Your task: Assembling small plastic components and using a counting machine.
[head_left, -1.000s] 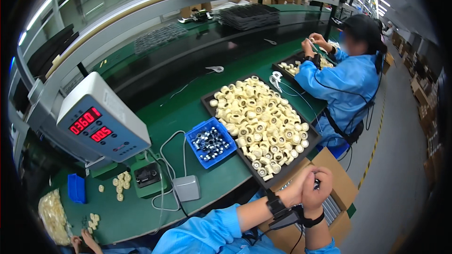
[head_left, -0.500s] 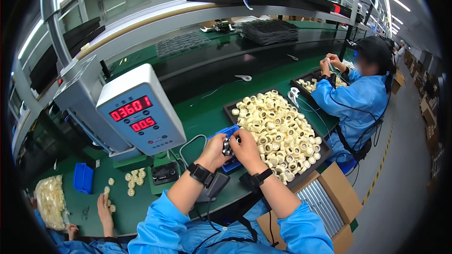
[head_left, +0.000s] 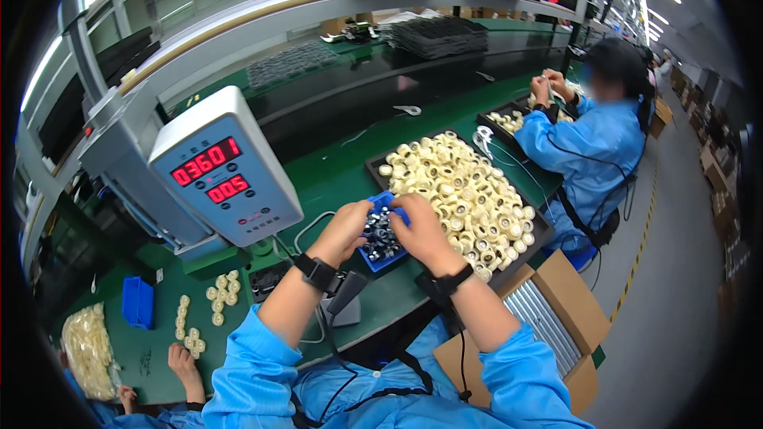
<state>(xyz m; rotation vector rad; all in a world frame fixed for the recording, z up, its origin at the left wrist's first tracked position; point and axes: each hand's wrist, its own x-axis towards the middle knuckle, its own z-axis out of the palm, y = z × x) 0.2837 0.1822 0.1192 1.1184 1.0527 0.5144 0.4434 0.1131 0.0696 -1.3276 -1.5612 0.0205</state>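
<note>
A small blue bin [head_left: 381, 264] full of small shiny metal parts [head_left: 382, 240] stands on the green bench in front of me. My left hand [head_left: 344, 230] is closed on the bin's left side. On the opposite side my right hand [head_left: 426, 232] grips the rim, its thumb toward the metal parts. Right beside the bin is a dark tray [head_left: 377, 165] heaped with round cream plastic pieces [head_left: 461, 199]. Left of my hands stands a white and grey machine box [head_left: 226, 171] with red lit digits.
An open carton [head_left: 568, 302] of metal rods stands at the right. Farther right, a person in blue [head_left: 580, 147] works at another tray. At the left, another person's hand [head_left: 184, 367] is near cream pieces, a second blue bin [head_left: 137, 303] and a filled plastic bag [head_left: 89, 349].
My hands have moved apart from above the bin to its two sides, uncovering the metal parts. The view has shifted slightly. At the left, the other person's hand has drawn back from the cream pieces.
</note>
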